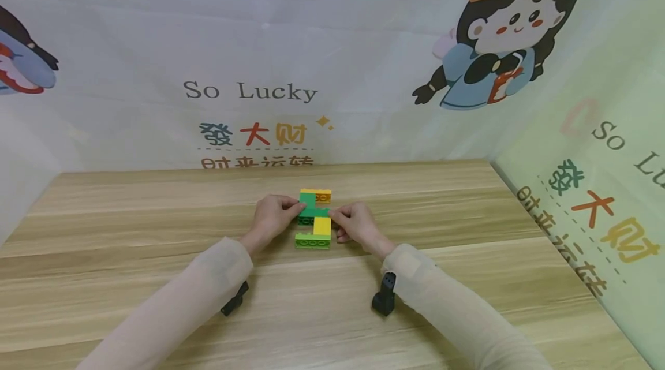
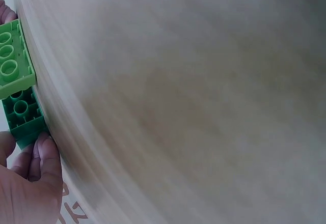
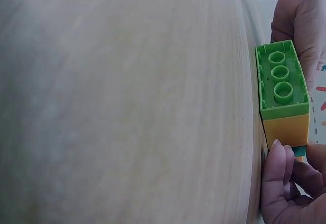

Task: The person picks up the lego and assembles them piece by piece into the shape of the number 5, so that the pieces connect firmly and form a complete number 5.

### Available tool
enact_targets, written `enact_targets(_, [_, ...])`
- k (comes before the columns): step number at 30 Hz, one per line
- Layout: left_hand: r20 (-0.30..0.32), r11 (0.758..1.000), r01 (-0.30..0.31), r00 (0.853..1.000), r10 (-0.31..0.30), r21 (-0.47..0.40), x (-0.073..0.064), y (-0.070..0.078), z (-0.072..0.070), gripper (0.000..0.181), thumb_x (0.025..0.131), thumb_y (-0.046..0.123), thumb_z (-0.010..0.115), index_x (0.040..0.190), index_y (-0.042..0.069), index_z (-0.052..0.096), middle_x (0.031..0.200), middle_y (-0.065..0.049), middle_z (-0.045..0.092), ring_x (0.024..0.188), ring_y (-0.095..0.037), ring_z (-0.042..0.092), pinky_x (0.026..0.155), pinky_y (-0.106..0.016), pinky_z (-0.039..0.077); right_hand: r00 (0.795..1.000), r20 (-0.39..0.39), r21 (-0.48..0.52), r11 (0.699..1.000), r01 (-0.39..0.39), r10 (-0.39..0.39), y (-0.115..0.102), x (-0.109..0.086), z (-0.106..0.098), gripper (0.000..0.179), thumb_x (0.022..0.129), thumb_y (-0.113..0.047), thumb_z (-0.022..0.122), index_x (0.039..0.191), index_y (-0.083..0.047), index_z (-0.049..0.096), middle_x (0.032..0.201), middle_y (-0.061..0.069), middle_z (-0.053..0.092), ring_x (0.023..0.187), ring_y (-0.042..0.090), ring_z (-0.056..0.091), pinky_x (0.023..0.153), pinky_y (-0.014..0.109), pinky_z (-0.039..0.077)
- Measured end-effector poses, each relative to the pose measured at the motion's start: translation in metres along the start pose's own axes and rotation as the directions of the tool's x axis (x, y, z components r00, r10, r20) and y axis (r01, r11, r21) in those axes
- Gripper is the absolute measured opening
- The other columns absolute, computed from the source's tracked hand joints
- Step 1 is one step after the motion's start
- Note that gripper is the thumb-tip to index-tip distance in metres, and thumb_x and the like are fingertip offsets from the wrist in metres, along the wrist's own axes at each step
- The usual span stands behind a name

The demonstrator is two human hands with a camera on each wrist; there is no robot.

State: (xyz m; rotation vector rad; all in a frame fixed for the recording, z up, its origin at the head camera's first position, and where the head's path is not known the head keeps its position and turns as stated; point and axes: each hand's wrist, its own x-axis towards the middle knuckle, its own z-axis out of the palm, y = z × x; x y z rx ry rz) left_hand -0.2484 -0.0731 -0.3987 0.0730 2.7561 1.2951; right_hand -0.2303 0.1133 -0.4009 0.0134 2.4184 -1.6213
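An S-shaped build of toy building blocks lies on its side on the table: an orange block (image 1: 324,197) at the back, green blocks (image 1: 307,201) in the middle, then a yellow block (image 1: 322,225) and a light green block (image 1: 313,240) nearest me. My left hand (image 1: 273,217) pinches the left end of the green part. From the other side my right hand (image 1: 358,222) pinches its right end, close to the yellow block. Hollow undersides with round tubes show on the light green block (image 3: 280,74) in the right wrist view.
The wood-grain table (image 1: 156,208) ends at a printed cloth backdrop (image 1: 130,58) behind, with another cloth side at the right. Black wrist cameras (image 1: 384,295) hang under both sleeves.
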Motion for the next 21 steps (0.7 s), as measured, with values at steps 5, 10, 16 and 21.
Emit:
enact_targets(5, [0.005, 1.0, 0.01, 1.0, -0.01, -0.004, 0.001, 0.0, -0.001, 0.032, 0.094, 0.029, 0.058, 0.111, 0.004, 0.068, 0.117, -0.012, 0.065, 0.113, -0.025, 0.057, 0.096, -0.041, 0.045, 1.0, 0.006, 0.012, 1.0, 0.017, -0.017, 0.003, 0.0, -0.002, 0.027, 0.097, -0.012, 0.051, 0.11, 0.008, 0.065, 0.068, 0.005, 0.054, 0.05, 0.008, 0.05, 0.047, 0.02, 0.051])
enact_targets(10, [0.012, 1.0, 0.001, 1.0, -0.001, -0.011, 0.002, -0.002, -0.006, 0.035, 0.095, 0.03, 0.055, 0.116, 0.004, 0.065, 0.12, -0.013, 0.064, 0.115, -0.026, 0.056, 0.096, -0.04, 0.046, 1.0, 0.0, 0.056, 0.998, 0.026, -0.026, 0.006, -0.002, -0.009, 0.029, 0.1, -0.013, 0.046, 0.107, 0.01, 0.061, 0.074, 0.007, 0.055, 0.055, 0.009, 0.052, 0.05, 0.02, 0.052])
enact_targets(16, [0.025, 0.993, -0.114, 0.993, 0.115, -0.022, -0.006, -0.005, -0.022, 0.042, 0.097, 0.027, 0.053, 0.129, 0.0, 0.054, 0.124, -0.017, 0.06, 0.112, -0.029, 0.056, 0.094, -0.041, 0.047, 0.997, -0.026, 0.064, 0.996, 0.069, -0.067, 0.005, -0.011, -0.026, 0.035, 0.1, -0.016, 0.046, 0.126, 0.007, 0.053, 0.097, 0.019, 0.058, 0.067, 0.013, 0.055, 0.061, 0.027, 0.056])
enact_targets(21, [0.056, 0.971, -0.233, 0.97, 0.236, -0.048, -0.019, -0.005, -0.034, 0.044, 0.096, 0.021, 0.054, 0.133, -0.003, 0.048, 0.123, -0.02, 0.059, 0.109, -0.031, 0.058, 0.093, -0.04, 0.049, 0.986, 0.019, 0.007, 0.987, 0.163, -0.164, 0.002, -0.023, -0.039, 0.038, 0.101, -0.015, 0.044, 0.131, 0.007, 0.048, 0.11, 0.027, 0.056, 0.08, 0.024, 0.059, 0.068, 0.031, 0.057])
